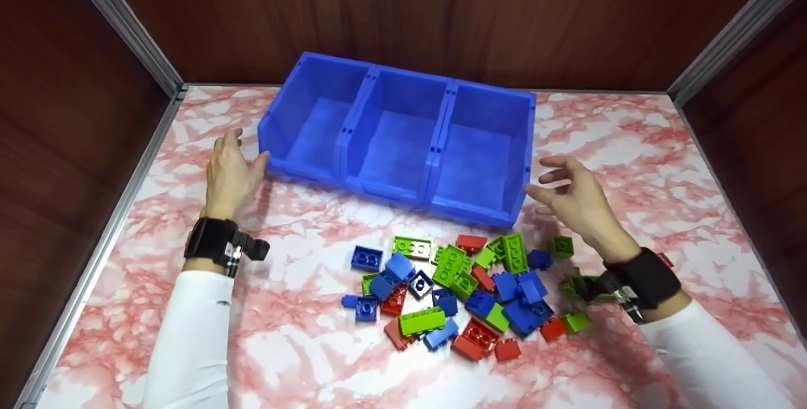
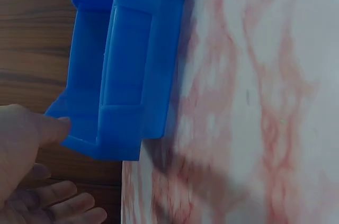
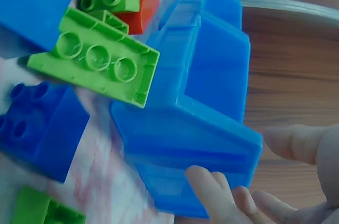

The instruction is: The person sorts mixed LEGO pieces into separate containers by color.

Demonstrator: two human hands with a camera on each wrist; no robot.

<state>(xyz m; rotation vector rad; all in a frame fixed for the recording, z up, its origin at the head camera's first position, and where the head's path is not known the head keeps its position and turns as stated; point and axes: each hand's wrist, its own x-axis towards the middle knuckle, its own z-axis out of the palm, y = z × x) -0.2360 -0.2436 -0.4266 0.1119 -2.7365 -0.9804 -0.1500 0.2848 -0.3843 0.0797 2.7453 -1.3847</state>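
A blue bin with three side-by-side compartments (image 1: 394, 193) stands tilted a little on the table, nothing inside it. Beside its left end is my left hand (image 1: 230, 172), fingers relaxed, the thumb close to the corner. My right hand (image 1: 577, 198) is at the bin's right end, fingers spread and slightly bent, thumb near the wall. In the right wrist view, fingers (image 3: 214, 195) overlap the bin's end wall (image 3: 185, 134); whether they touch cannot be told. Neither hand grips anything. In front of the bin lies a loose pile of red, green and blue toy bricks (image 1: 451, 264).
The table (image 1: 290, 346) has a red-and-white marbled top. Dark wood-grain panels (image 1: 416, 12) wall it at the back and sides, with metal strips (image 1: 126, 24) at the corners. Some green bricks (image 1: 562, 246) lie under and beside the right forearm.
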